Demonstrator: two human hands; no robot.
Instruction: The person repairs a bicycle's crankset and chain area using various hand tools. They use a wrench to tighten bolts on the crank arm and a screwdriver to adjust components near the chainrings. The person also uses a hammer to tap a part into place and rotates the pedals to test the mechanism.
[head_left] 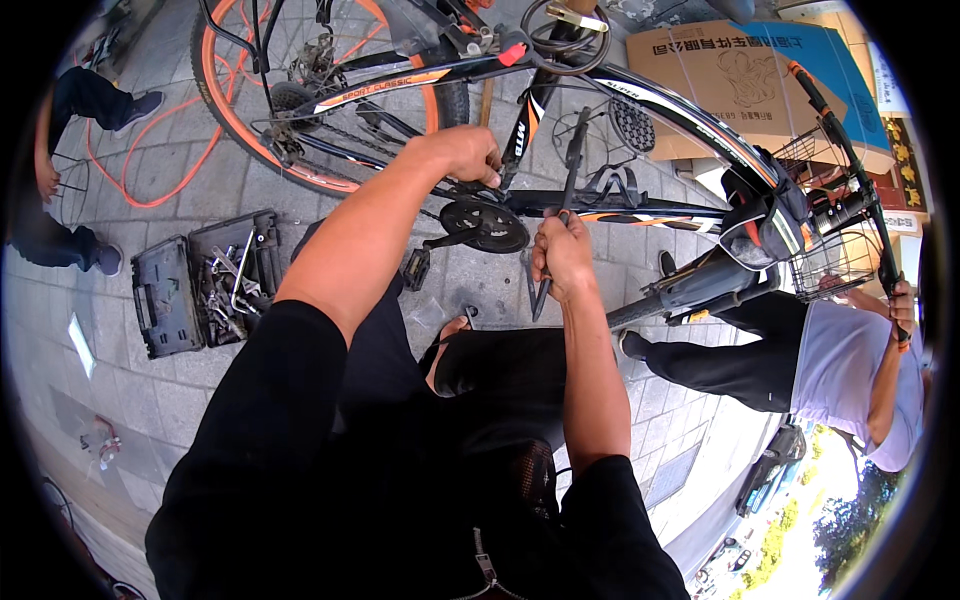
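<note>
A black and orange bicycle frame [646, 214] stretches across the upper view. My left hand [464, 157] is at the foot of its seat tube, fingers curled in a pinch; what they hold is hidden. Below that is the chainring [483, 227] with a pedal [417, 268]. To the right, my right hand [562, 255] is closed around a long dark rod-like tool [540, 296] beside the down tube; its exact kind is unclear. The orange-rimmed rear wheel [213, 85] stands at upper left.
An open toolbox [160, 300] of metal tools lies left, near an orange hose [140, 200]. A person [840, 360] at right grips the handlebar by a wire basket [820, 265]. Another person's legs [95, 100] show far left. A cardboard box [750, 90] stands behind the bicycle.
</note>
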